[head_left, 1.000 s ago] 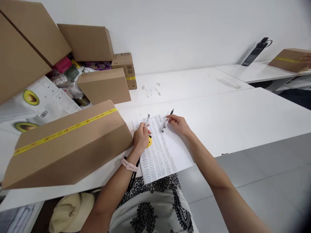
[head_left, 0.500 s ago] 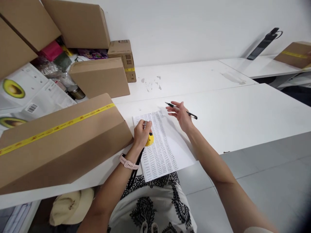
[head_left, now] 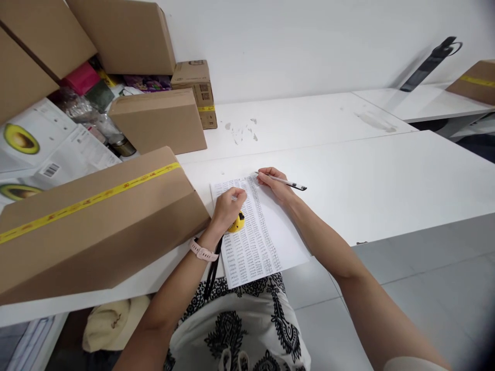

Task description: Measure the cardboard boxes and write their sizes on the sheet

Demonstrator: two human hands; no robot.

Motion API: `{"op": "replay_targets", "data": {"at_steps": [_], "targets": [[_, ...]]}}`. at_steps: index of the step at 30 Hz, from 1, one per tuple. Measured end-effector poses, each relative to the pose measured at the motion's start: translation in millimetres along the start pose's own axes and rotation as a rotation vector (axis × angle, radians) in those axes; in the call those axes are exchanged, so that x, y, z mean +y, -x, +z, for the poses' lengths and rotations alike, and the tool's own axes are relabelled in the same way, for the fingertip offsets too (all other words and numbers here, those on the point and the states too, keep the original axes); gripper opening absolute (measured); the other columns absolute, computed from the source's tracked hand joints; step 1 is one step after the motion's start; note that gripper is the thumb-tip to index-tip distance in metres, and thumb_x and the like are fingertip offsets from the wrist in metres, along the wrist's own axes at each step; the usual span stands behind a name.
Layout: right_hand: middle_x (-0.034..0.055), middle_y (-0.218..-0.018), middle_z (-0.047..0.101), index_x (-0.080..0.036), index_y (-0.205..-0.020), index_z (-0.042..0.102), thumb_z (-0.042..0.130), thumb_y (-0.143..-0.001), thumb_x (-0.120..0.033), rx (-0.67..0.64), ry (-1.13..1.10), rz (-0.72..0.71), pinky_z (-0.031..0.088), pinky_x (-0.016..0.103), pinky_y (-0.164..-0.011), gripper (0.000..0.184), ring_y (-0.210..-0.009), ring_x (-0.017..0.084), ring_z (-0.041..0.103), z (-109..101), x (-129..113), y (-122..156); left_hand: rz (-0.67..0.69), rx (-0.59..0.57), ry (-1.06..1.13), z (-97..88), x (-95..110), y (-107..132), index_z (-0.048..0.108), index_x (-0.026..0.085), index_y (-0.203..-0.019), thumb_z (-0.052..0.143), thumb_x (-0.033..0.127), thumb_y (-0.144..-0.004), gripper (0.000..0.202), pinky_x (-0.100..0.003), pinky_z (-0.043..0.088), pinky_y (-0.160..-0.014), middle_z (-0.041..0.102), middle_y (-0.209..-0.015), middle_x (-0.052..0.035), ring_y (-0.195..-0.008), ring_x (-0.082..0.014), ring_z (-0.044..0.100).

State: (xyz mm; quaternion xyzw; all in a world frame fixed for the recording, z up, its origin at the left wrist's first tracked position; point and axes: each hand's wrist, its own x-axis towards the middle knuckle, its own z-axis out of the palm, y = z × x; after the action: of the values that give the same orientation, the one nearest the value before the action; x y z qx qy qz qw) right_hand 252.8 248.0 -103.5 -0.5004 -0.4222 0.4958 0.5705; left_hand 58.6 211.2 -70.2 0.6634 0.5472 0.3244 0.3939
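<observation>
A printed sheet of paper with dense columns of text lies at the front edge of the white table. My right hand grips a pen with its tip on the top of the sheet. My left hand rests on the sheet's left side, fingers closed around a small yellow object with a black strap hanging from it. A pink watch sits on my left wrist.
A large cardboard box with yellow tape lies just left of the sheet. Behind it are more boxes, avocado-printed cartons and packets. A second table at far right carries another taped box and a black device.
My right hand turned the pen round and brought its tip down onto the top of the sheet. My left hand closed further over the yellow object.
</observation>
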Motion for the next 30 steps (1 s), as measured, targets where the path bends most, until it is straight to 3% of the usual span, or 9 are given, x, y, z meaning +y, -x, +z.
{"op": "replay_targets", "data": {"at_steps": [2,4,8,13,21,30], "targets": [[-0.0010,-0.073,0.064,-0.021,-0.081,0.061,0.084,-0.062,-0.057,0.023,0.043,-0.035,0.050,0.031,-0.072,0.047,-0.069,0.014,0.057,-1.0,2.4,0.4,0.058,-0.127,-0.210,5.1,9.0,-5.3,0.073,0.021,-0.106,0.055,0.029,-0.091,0.026,-0.037,0.047,-0.103,0.075,-0.122,-0.0075,-0.118,-0.0268,0.065],[-0.0035,-0.063,0.057,-0.022,-0.072,0.056,0.080,-0.068,-0.059,0.058,0.105,-0.079,0.045,0.029,-0.062,0.044,-0.060,0.012,0.050,-2.1,5.4,0.9,0.100,-0.272,-0.408,10.7,18.0,-8.9,0.070,0.022,-0.122,0.051,0.029,-0.093,0.036,-0.040,0.043,-0.111,0.063,-0.144,-0.0059,-0.132,-0.0281,0.058],[-0.0062,-0.057,0.047,-0.023,-0.070,0.052,0.077,-0.074,-0.055,0.070,0.181,-0.133,0.035,0.028,-0.053,0.041,-0.053,0.010,0.040,-3.5,8.6,2.3,0.155,-0.444,-0.636,18.7,27.4,-10.5,0.056,0.024,-0.143,0.044,0.032,-0.096,0.049,-0.047,0.043,-0.111,0.037,-0.164,-0.0024,-0.139,-0.0310,0.052],[-0.0056,-0.062,0.053,-0.024,-0.077,0.049,0.080,-0.069,-0.049,0.049,0.141,-0.115,0.039,0.029,-0.054,0.040,-0.054,0.012,0.048,-2.1,7.9,1.5,0.230,-0.452,-0.810,22.7,26.0,-8.8,0.051,0.022,-0.147,0.040,0.032,-0.098,0.051,-0.051,0.050,-0.101,0.036,-0.165,-0.0057,-0.127,-0.0335,0.060],[-0.0063,-0.055,0.037,-0.024,-0.060,0.039,0.061,-0.072,-0.026,0.157,0.438,-0.232,0.026,0.029,-0.053,0.025,-0.054,0.011,0.033,1.6,9.5,-1.1,0.308,-0.422,-0.880,25.5,28.0,-4.3,0.053,0.016,-0.141,0.038,0.029,-0.099,0.046,-0.050,0.053,-0.090,0.041,-0.162,-0.0105,-0.109,-0.0322,0.068],[-0.0063,-0.054,0.037,-0.024,-0.061,0.038,0.057,-0.071,-0.025,0.160,0.512,-0.229,0.025,0.029,-0.054,0.021,-0.054,0.012,0.032,2.7,10.2,-1.3,0.324,-0.405,-0.883,26.1,29.0,-3.0,0.059,0.014,-0.130,0.039,0.027,-0.098,0.040,-0.047,0.052,-0.086,0.048,-0.156,-0.0135,-0.101,-0.0306,0.069]]}}
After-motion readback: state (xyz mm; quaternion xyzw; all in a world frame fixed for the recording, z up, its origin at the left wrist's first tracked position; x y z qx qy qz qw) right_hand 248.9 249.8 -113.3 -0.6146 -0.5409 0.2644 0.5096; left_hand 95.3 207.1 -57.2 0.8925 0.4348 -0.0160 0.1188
